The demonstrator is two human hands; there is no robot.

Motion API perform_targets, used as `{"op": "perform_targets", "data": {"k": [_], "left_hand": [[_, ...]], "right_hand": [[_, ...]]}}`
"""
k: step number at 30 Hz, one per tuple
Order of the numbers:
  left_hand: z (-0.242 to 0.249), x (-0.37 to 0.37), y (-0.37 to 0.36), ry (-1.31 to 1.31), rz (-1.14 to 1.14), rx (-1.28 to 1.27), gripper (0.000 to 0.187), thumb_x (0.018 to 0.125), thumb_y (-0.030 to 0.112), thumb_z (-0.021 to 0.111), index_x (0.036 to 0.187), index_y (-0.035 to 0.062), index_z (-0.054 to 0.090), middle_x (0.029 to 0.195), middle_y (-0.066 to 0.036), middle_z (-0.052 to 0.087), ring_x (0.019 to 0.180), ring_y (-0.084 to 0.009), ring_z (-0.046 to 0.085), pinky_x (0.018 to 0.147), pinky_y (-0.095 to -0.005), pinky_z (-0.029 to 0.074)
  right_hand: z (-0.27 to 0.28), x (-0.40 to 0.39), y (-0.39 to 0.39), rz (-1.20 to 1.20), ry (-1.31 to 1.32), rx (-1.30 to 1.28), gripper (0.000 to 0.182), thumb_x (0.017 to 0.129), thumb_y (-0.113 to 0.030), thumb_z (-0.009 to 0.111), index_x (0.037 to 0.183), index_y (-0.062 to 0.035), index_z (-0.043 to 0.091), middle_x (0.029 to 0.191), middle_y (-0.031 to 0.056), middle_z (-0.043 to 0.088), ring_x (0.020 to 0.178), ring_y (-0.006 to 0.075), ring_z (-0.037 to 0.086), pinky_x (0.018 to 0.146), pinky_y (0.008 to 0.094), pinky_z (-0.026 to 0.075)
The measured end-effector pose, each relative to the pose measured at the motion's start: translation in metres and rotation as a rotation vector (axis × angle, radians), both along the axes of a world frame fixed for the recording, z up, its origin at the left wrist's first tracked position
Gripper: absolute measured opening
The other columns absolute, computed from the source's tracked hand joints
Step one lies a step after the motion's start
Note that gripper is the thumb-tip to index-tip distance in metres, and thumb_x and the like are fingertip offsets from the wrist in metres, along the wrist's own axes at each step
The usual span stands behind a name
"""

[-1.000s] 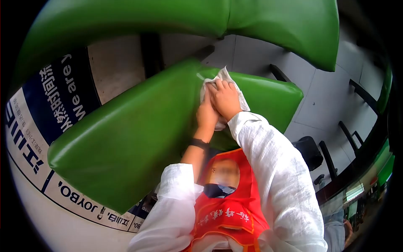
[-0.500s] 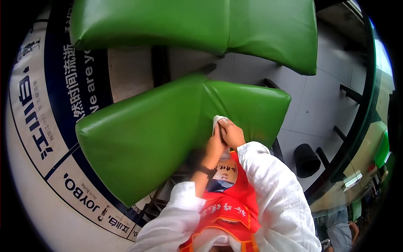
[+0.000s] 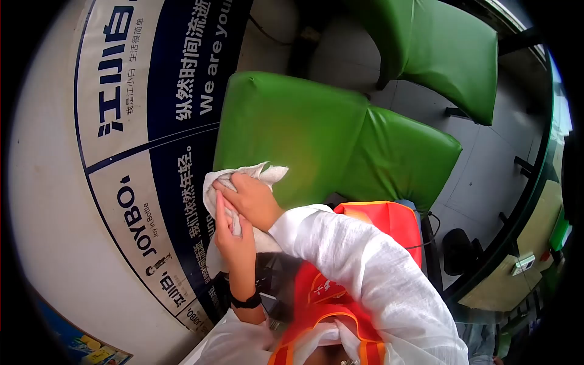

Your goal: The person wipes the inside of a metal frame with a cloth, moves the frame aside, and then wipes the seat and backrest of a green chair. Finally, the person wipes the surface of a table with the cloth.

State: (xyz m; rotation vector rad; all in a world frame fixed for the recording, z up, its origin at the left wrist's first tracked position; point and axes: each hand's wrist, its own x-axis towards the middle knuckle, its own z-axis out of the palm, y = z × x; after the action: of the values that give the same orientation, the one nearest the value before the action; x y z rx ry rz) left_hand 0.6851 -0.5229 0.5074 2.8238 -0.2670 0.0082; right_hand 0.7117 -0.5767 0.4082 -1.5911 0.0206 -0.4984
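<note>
Since a second ago our hands have slid with the cloth from the seam between the two green cushions toward the near end of the seat, and our view has swung so the printed table now fills the left side. The white cloth (image 3: pixel 228 201) now sits bunched at the near edge of the green seat cushion (image 3: pixel 292 131), where that cushion meets the rim of the round table (image 3: pixel 55 182), with part of it hanging down below our hands.

Our right hand (image 3: pixel 252 199) lies over the top of the cloth, fingers curled and closed on it, pressing it against the cushion edge; we judge this hand does the gripping. Our left hand (image 3: pixel 234 240), with a dark wristband (image 3: pixel 245 300), stands upright against the cloth's underside, fingers straight and together, flat on the fabric rather than wrapped round it, apparently backing the wad so it stays folded.

A second green cushion (image 3: pixel 438 52) stands beyond, apart from the first. Our white sleeve (image 3: pixel 359 267) crosses over a red vest (image 3: pixel 371 225).
</note>
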Motion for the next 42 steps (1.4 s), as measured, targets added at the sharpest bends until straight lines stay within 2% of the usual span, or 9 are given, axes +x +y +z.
{"op": "perform_targets", "data": {"k": [2,3,10,13,19,30,35,37,42], "left_hand": [[-0.013,-0.005,0.03,0.064,-0.141,-0.016,0.056,0.071,-0.004,0.053,0.127,0.0016,0.045,0.087,-0.016,0.06,0.076,-0.0287,0.06,0.068,-0.0324,0.047],[-0.012,-0.015,0.034,0.189,-0.151,-0.061,0.051,0.072,-0.002,0.052,0.123,0.0013,0.047,0.109,-0.023,0.056,0.097,-0.0379,0.056,0.081,-0.0383,0.046],[-0.013,-0.066,0.057,0.33,-0.181,-0.283,0.049,0.069,-0.005,0.051,0.117,0.0024,0.053,0.098,-0.022,0.056,0.09,-0.0369,0.056,0.077,-0.0375,0.045],[0.017,-0.046,0.041,0.157,-0.242,-0.335,0.053,0.071,-0.007,0.051,0.122,0.0093,0.051,0.082,-0.015,0.047,0.072,-0.0313,0.051,0.065,-0.0377,0.045],[-0.001,-0.011,0.002,0.174,-0.204,-0.425,0.065,0.07,-0.012,0.049,0.131,0.0084,0.039,0.094,-0.02,0.048,0.081,-0.039,0.05,0.074,-0.0396,0.043],[0.004,-0.101,0.135,0.156,0.139,-0.406,0.059,0.067,-0.005,0.051,0.125,-0.0012,0.043,0.098,-0.025,0.053,0.09,-0.0425,0.052,0.078,-0.0432,0.044],[0.023,-0.083,0.097,0.232,0.206,-0.347,0.047,0.073,-0.001,0.051,0.12,-0.0002,0.047,0.106,-0.023,0.051,0.095,-0.0402,0.052,0.08,-0.0396,0.044],[0.03,-0.073,0.076,-0.035,0.135,-0.495,0.036,0.08,0.004,0.052,0.116,0.0013,0.049,0.107,-0.021,0.051,0.095,-0.0378,0.052,0.08,-0.0388,0.044],[0.061,-0.062,0.061,0.068,-0.003,-0.532,0.014,0.085,0.014,0.056,0.089,0.0012,0.052,0.085,-0.013,0.052,0.075,-0.0259,0.054,0.066,-0.034,0.045]], "right_hand": [[-0.001,-0.02,0.026,0.124,0.187,-0.053,0.037,0.082,-0.02,0.051,0.117,-0.0117,0.05,0.087,0.0111,0.044,0.079,0.0285,0.054,0.064,0.0352,0.046],[-0.005,-0.035,0.032,0.229,0.27,-0.052,0.038,0.082,-0.021,0.049,0.119,-0.0122,0.049,0.089,0.0116,0.044,0.08,0.0294,0.055,0.065,0.0351,0.046],[-0.007,-0.098,0.017,0.155,0.309,-0.239,0.03,0.087,-0.022,0.046,0.116,-0.0136,0.048,0.1,0.0162,0.048,0.078,0.0342,0.057,0.062,0.0396,0.048],[0.032,-0.06,-0.045,-0.052,0.328,-0.338,0.021,0.088,-0.022,0.049,0.107,-0.0154,0.054,0.095,0.0128,0.05,0.075,0.0325,0.056,0.061,0.039,0.046],[0.036,0.026,-0.065,-0.229,0.214,-0.642,0.028,0.085,-0.019,0.052,0.112,-0.0123,0.055,0.088,0.0147,0.05,0.076,0.0329,0.055,0.063,0.0406,0.046],[0.058,-0.042,0.068,0.303,0.134,-0.777,0.04,0.08,-0.034,0.056,0.112,-0.0099,0.056,0.09,0.0104,0.052,0.061,0.0249,0.06,0.053,0.0351,0.05],[0.053,-0.034,0.057,0.362,0.107,-0.817,0.034,0.082,-0.03,0.054,0.11,-0.0112,0.057,0.089,0.011,0.054,0.061,0.0253,0.06,0.051,0.0349,0.05],[0.05,-0.029,0.057,0.396,0.184,-0.808,0.032,0.082,-0.029,0.053,0.109,-0.0115,0.057,0.09,0.011,0.055,0.061,0.0262,0.061,0.052,0.0359,0.05],[0.032,-0.025,0.067,0.38,0.267,-0.708,0.026,0.084,-0.027,0.05,0.107,-0.0174,0.057,0.097,0.0102,0.057,0.068,0.0314,0.062,0.058,0.0406,0.051]]}}
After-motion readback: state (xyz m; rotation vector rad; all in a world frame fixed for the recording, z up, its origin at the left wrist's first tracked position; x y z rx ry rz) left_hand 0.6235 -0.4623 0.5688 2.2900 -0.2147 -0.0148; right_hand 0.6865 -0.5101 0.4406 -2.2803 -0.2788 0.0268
